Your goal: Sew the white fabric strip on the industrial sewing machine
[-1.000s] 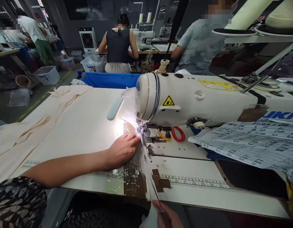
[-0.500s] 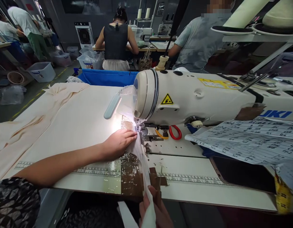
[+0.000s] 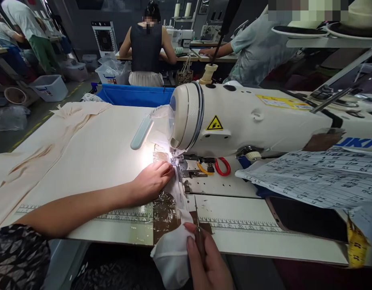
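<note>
Your left hand (image 3: 152, 181) lies flat, fingers together, pressing the white strip (image 3: 176, 191) beside the presser foot (image 3: 176, 163). Your right hand (image 3: 208, 264), near the table edge, pinches tweezers (image 3: 197, 217) and the strip's bunched end.

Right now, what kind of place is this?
Most likely a garment sewing workshop. An industrial sewing machine stands on the table, the left hand presses white fabric at its needle, and other people sit at machines behind.
</note>
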The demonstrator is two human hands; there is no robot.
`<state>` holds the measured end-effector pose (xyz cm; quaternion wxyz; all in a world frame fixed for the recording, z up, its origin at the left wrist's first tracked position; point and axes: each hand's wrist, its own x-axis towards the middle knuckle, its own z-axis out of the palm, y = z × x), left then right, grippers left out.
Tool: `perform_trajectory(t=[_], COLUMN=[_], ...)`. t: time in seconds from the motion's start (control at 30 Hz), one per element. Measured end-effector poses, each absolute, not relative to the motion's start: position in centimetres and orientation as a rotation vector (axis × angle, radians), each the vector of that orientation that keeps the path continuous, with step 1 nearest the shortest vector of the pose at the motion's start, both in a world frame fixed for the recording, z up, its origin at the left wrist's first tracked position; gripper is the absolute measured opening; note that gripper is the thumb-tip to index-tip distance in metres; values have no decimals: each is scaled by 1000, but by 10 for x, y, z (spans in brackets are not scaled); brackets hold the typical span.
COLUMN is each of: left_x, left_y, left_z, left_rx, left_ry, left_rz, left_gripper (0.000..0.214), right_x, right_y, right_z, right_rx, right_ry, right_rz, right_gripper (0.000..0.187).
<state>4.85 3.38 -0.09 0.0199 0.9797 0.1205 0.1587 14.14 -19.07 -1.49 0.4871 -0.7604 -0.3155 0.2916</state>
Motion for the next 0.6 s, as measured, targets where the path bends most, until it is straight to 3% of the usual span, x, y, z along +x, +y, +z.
perform_trajectory(t=[0.6], left_x=[50], left_y=[52], left_z=[-8], left_rx=[2941], left_ry=[420], left_rz=[509], left_gripper=[35], right_x=[159], right_y=[-158], right_z=[-13], right_rx=[-1813], right_ry=[-909], right_rz=[756], right_gripper=[36])
